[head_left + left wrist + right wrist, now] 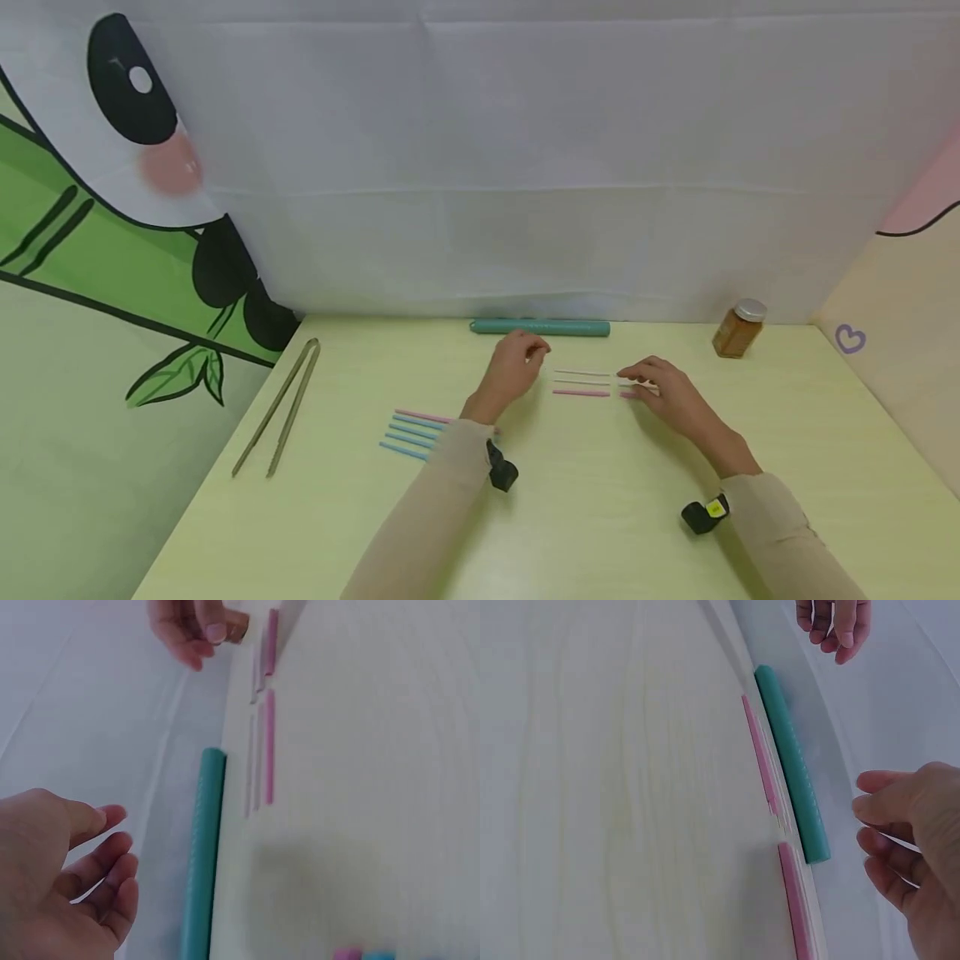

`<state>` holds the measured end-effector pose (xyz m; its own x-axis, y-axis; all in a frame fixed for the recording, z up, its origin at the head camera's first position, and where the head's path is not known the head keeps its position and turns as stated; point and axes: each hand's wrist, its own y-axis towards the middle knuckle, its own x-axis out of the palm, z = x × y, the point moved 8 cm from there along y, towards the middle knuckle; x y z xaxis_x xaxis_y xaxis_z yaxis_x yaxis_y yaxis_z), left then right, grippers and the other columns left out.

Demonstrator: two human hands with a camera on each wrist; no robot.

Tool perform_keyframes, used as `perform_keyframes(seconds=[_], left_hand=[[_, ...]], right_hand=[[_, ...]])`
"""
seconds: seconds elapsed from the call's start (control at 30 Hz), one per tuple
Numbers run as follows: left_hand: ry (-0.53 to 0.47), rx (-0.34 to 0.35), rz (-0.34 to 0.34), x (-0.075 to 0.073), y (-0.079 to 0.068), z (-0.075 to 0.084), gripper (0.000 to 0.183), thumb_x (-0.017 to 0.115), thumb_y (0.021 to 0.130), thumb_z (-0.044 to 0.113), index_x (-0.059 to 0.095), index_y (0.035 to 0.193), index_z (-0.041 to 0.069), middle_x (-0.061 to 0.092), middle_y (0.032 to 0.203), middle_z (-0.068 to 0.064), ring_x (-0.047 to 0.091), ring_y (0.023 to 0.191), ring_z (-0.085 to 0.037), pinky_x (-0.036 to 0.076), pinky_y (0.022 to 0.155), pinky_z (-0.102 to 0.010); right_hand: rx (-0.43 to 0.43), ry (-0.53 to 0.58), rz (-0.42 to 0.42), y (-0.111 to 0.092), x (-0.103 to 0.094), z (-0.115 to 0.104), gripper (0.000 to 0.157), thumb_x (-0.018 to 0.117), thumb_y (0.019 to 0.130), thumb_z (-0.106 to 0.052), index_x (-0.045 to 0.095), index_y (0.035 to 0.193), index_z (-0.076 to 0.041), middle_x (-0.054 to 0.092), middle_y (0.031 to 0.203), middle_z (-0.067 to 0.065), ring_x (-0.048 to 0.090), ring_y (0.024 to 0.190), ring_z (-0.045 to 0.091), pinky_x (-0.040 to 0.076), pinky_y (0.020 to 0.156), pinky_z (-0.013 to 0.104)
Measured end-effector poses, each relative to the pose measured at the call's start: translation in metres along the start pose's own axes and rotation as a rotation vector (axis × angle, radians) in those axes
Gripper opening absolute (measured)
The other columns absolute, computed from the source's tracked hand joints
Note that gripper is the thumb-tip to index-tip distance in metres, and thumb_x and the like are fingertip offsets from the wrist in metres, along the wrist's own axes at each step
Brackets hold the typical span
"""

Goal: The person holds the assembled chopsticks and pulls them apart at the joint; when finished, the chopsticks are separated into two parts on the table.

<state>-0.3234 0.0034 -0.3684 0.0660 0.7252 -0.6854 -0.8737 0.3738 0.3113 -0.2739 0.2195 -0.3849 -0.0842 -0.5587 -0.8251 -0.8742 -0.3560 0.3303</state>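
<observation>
My left hand (513, 367) hovers over the table with its fingers loosely bent and nothing between them. Just right of it, a pink stick (581, 392) and two thin white sticks (582, 383) lie in parallel. A second set, with another pink stick (795, 900), continues the rows to the right, partly hidden in the head view. Above that set is my right hand (667, 396), fingers relaxed; no held thing shows in the right wrist view (922, 847). Several blue sticks (408, 437) and a pink stick (420, 415) lie partly behind my left forearm.
A teal cylinder (540, 327) lies along the table's back edge. Metal tongs (292, 408) rest at the left, legs spread. At the back right stands a small jar (738, 332) with a silver lid. White sheeting (555, 167) hangs behind the table.
</observation>
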Motion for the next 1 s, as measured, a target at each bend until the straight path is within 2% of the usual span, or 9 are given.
perform_keyframes(seconds=[0.13,0.23,0.33,0.43,0.6,0.73,0.87,1.0], left_hand=[[-0.021,-0.030,-0.022,-0.039,-0.014,-0.026,0.021,0.050,0.099,0.011,0.071,0.103,0.008,0.064,0.100,-0.008,0.058,0.089,-0.019,0.049,0.078,-0.033],[-0.003,-0.077,-0.051,-0.064,-0.029,-0.051,0.020,0.051,0.099,0.013,0.070,0.104,0.009,0.064,0.100,-0.008,0.058,0.089,-0.019,0.049,0.078,-0.035],[0.020,-0.130,-0.096,-0.085,-0.047,-0.077,0.021,0.051,0.099,0.015,0.070,0.106,0.008,0.064,0.102,-0.008,0.058,0.091,-0.020,0.049,0.080,-0.037],[0.029,-0.171,-0.141,-0.098,-0.065,-0.101,0.022,0.052,0.100,0.018,0.068,0.109,0.006,0.065,0.104,-0.009,0.059,0.094,-0.022,0.049,0.082,-0.040],[-0.031,-0.203,-0.211,-0.106,-0.092,-0.134,0.023,0.054,0.099,0.019,0.066,0.113,0.006,0.064,0.108,-0.008,0.060,0.099,-0.024,0.049,0.086,-0.043],[-0.095,-0.205,-0.268,-0.100,-0.105,-0.151,0.021,0.058,0.097,0.019,0.066,0.112,0.008,0.064,0.109,-0.007,0.060,0.100,-0.022,0.049,0.087,-0.040],[-0.114,-0.180,-0.285,-0.095,-0.110,-0.156,0.018,0.062,0.094,0.017,0.067,0.109,0.008,0.065,0.106,-0.006,0.060,0.096,-0.019,0.049,0.085,-0.035],[-0.079,-0.132,-0.275,-0.093,-0.109,-0.154,0.014,0.065,0.091,0.017,0.070,0.102,0.010,0.064,0.099,-0.004,0.059,0.091,-0.014,0.048,0.081,-0.030]], right_hand=[[-0.029,0.036,-0.014,0.008,0.010,-0.018,0.025,0.064,0.088,0.000,0.067,0.113,-0.004,0.063,0.105,0.011,0.059,0.095,0.025,0.051,0.080,0.045],[-0.060,0.042,-0.014,0.013,0.020,-0.031,0.025,0.063,0.089,0.001,0.067,0.113,-0.004,0.064,0.105,0.010,0.060,0.094,0.025,0.052,0.078,0.043],[-0.074,0.069,-0.020,0.017,0.031,-0.042,0.025,0.063,0.089,0.000,0.067,0.113,-0.005,0.064,0.105,0.009,0.059,0.094,0.023,0.051,0.078,0.042],[-0.085,0.109,-0.024,0.021,0.045,-0.054,0.024,0.064,0.089,-0.001,0.067,0.112,-0.005,0.064,0.103,0.009,0.059,0.092,0.021,0.052,0.079,0.040],[-0.104,0.186,-0.036,0.027,0.072,-0.076,0.023,0.065,0.089,-0.002,0.066,0.112,-0.003,0.064,0.102,0.009,0.060,0.089,0.020,0.052,0.079,0.034],[-0.043,0.269,-0.091,0.029,0.096,-0.091,0.024,0.065,0.090,-0.009,0.065,0.114,-0.005,0.064,0.104,0.007,0.059,0.090,0.016,0.052,0.080,0.029],[0.003,0.318,-0.152,0.033,0.119,-0.104,0.025,0.065,0.092,-0.014,0.065,0.115,-0.007,0.064,0.105,0.005,0.058,0.092,0.014,0.050,0.082,0.028],[0.026,0.324,-0.190,0.037,0.136,-0.111,0.024,0.065,0.092,-0.018,0.065,0.114,-0.009,0.063,0.105,0.001,0.058,0.094,0.012,0.049,0.085,0.029]])
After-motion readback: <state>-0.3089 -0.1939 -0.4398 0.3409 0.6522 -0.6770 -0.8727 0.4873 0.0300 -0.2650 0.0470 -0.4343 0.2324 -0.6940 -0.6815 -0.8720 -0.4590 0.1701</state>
